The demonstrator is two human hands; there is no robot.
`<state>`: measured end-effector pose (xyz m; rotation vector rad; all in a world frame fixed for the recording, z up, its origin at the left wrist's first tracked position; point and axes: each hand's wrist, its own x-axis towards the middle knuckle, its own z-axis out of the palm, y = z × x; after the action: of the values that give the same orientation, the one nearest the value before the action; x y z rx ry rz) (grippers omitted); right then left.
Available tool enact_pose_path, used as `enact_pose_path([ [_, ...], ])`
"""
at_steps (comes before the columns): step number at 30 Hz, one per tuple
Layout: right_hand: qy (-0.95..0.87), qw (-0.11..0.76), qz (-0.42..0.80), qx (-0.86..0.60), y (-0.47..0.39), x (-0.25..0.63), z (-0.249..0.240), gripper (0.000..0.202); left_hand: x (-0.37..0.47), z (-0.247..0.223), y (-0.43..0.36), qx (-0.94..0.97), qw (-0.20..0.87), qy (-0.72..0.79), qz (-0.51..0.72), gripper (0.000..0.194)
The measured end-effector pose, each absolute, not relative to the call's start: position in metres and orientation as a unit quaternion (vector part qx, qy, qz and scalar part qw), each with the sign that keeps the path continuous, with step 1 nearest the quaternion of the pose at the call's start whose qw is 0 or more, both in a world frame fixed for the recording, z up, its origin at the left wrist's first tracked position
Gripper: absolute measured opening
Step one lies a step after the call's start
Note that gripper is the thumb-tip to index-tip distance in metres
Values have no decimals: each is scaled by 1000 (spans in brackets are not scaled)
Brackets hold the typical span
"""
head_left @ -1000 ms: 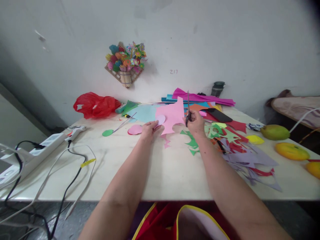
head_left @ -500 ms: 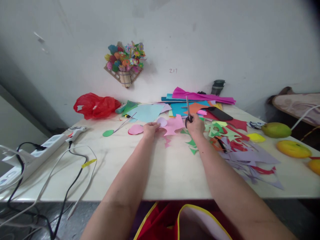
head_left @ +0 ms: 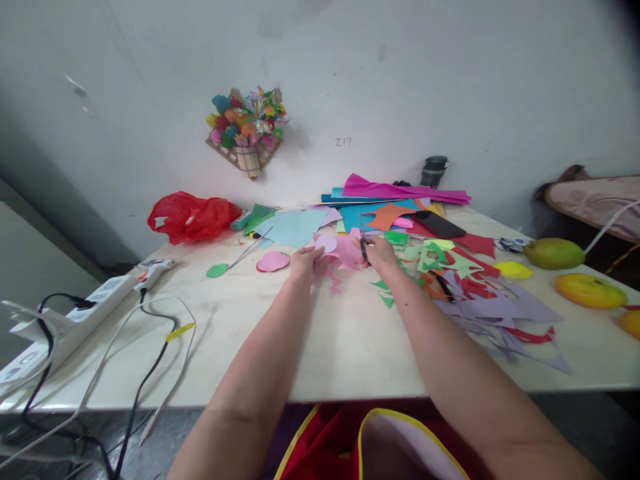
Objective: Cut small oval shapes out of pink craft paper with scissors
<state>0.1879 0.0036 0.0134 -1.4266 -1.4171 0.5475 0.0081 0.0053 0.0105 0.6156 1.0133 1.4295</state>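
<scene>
Between finger and thumb, my left hand point(head_left: 304, 261) pinches a pink paper sheet point(head_left: 345, 255) with ragged cut edges. A pale lilac paper circle point(head_left: 327, 243) lies against that sheet, next to my left fingertips. My right hand point(head_left: 381, 253) is closed around dark-handled scissors point(head_left: 363, 248), their blades pointing up and away beside the pink sheet's right edge. My right fingers also reach the sheet's edge; whether they grip it I cannot tell. Left of my left hand lies a pink paper circle point(head_left: 273, 261) with a red edge under it. A green paper circle point(head_left: 217, 270) is farther left.
Green paper scraps point(head_left: 385, 293) and lilac offcuts point(head_left: 490, 313) spread on the right, near mangoes point(head_left: 590, 291). Coloured sheets and a black phone point(head_left: 440, 225) lie behind. A red plastic bag point(head_left: 193, 217) and a power strip point(head_left: 100, 300) with cables are on the left.
My right hand has moved left with the scissors, up to the pink sheet's right edge. My left hand has moved slightly right, still holding the sheet.
</scene>
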Motion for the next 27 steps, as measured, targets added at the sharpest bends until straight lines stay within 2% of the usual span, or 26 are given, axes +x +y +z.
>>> enact_pose_path([
  [6, -565, 472, 254, -627, -1, 181, 15, 25, 15, 17, 3, 243, 596, 468, 606, 24],
  [15, -564, 525, 221, -598, -1, 171, 14, 19, 17, 17, 1, 277, 627, 442, 579, 21],
  [21, -572, 519, 163, -614, 0, 173, 13, 25, 19, 14, -3, 310, 666, 404, 545, 17],
  [27, -562, 490, 178, -642, 8, 173, 2, 29, 24, 16, -6, 330, 669, 428, 510, 13],
])
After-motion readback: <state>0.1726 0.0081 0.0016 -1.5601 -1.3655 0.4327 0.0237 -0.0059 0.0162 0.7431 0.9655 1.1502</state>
